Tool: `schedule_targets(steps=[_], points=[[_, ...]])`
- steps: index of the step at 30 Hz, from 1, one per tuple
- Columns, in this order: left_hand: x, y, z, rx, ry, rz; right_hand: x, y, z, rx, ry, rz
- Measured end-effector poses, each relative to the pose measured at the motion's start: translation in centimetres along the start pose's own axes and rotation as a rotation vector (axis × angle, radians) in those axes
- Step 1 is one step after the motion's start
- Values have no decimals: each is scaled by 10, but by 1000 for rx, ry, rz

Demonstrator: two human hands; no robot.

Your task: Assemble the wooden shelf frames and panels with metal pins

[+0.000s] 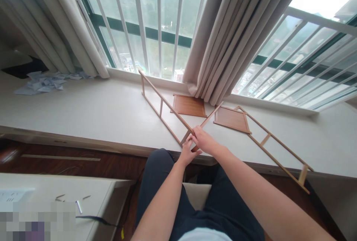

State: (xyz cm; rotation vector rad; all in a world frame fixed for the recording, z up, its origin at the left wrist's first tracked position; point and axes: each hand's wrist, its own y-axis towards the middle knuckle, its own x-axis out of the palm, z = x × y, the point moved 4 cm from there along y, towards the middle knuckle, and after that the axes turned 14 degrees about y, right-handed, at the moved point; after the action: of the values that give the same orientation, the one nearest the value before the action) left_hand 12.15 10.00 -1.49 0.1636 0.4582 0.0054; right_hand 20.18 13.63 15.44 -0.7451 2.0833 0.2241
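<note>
A ladder-like wooden frame point(161, 108) stands slanting on the white sill, its near end at my hands. My right hand point(205, 141) is closed round the near end of its upper rail. Just below, my left hand point(188, 153) has its fingers closed at the same corner, where a wooden strip point(212, 115) runs off to the upper right. My fingers hide the joint between them. Beyond the hands lie a flat wooden panel point(190, 106) and a second wooden panel point(232, 118).
Another ladder-like frame point(275, 137) lies to the right, its end over the sill's edge. Paper scraps point(41, 83) are heaped at the far left. Curtains point(220, 40) hang behind the panels. Small hardware point(79, 206) is on a white table point(92, 189) at lower left.
</note>
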Motion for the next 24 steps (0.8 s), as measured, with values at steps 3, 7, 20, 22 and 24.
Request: schedule_targets(steps=[3,7,20,22,24], points=[[1,-1,-1,-2,-25,20,-2,4,-3,6,-44,-23],[4,-6,4,60,-55,35,5,8,-5,-50,-191,-44],[-16,-55,15,-144,85,-145,19,0,-3,-293,-401,17],[-27,-70,20,-171,114,-176,21,-1,0,-338,-423,42],[-43,-89,32,-149,139,-173,24,0,2,-341,-423,35]])
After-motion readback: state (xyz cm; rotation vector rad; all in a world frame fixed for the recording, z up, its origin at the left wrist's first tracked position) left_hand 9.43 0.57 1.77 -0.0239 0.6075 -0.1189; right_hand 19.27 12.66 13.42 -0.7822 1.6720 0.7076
